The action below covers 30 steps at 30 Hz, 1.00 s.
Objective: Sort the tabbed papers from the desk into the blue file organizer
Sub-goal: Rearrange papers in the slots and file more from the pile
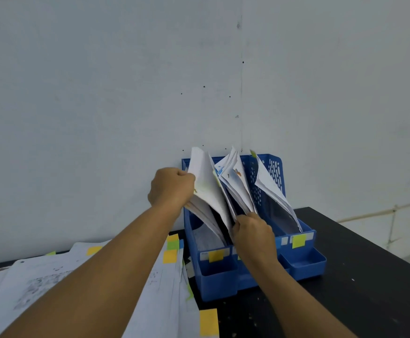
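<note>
While the blue file organizer (304, 262) stands on the black table (369, 276) against the wall, the left hand (171, 186) grips papers (206, 189) in its leftmost slot; the right hand (254, 230) pinches the middle stack (235, 184). More tabbed papers (150, 276) lie left.

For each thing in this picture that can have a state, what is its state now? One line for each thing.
Left hand: closed on the upper edge of the left compartment's papers.
Right hand: gripping the lower front edge of the middle papers.
Blue file organizer: upright, three compartments, all holding papers.
Left papers: leaning, held.
Middle papers: fanned, leaning.
Right papers: leaning, untouched.
Loose tabbed papers: spread flat on the desk, unsorted.
</note>
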Each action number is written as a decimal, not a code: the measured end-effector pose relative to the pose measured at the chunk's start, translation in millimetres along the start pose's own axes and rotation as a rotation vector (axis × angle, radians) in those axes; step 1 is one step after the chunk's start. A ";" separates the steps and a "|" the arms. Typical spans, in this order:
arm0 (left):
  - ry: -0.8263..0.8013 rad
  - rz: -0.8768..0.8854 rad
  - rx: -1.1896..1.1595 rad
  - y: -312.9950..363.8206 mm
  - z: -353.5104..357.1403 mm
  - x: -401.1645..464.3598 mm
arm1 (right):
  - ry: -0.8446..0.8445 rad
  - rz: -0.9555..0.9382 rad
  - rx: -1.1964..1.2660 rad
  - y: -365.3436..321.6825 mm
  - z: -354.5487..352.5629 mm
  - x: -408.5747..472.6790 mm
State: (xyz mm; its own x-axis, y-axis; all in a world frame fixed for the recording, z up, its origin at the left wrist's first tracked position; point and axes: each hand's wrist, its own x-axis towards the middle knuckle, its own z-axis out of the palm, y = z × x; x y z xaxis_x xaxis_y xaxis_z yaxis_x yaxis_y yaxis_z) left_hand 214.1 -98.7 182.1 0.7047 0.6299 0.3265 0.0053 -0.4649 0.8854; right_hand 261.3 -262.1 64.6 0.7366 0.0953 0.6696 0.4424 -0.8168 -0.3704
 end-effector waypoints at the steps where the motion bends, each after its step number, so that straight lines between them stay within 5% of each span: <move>1: 0.009 0.001 -0.041 2.0 1.3 1.3 | -0.023 -0.006 -0.048 2.3 -0.7 -0.3; 5: 0.041 0.093 0.190 8.3 5.8 -1.8 | -0.213 -0.055 -0.183 6.0 -2.8 -3.0; 11: 0.132 0.314 0.268 11.6 14.6 -3.2 | -0.128 -0.099 -0.254 1.0 2.9 -6.0; 17: -0.052 0.386 0.528 8.3 22.5 -7.8 | -0.179 -0.149 -0.283 2.4 0.9 -5.4; 27: -0.011 0.269 0.401 -2.9 9.8 -2.2 | -0.188 -0.080 -0.149 6.7 1.5 -10.5; 30: 0.075 0.281 0.257 3.5 2.7 -5.4 | -0.057 -0.151 -0.049 -0.6 1.3 -13.0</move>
State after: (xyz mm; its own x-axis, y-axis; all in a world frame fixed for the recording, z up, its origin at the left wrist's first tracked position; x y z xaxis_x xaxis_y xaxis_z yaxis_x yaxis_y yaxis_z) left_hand 212.1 -105.4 182.5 0.6499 0.4952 0.5766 0.0034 -0.7605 0.6493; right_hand 252.1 -262.1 55.3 0.6922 0.2499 0.6771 0.5259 -0.8172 -0.2360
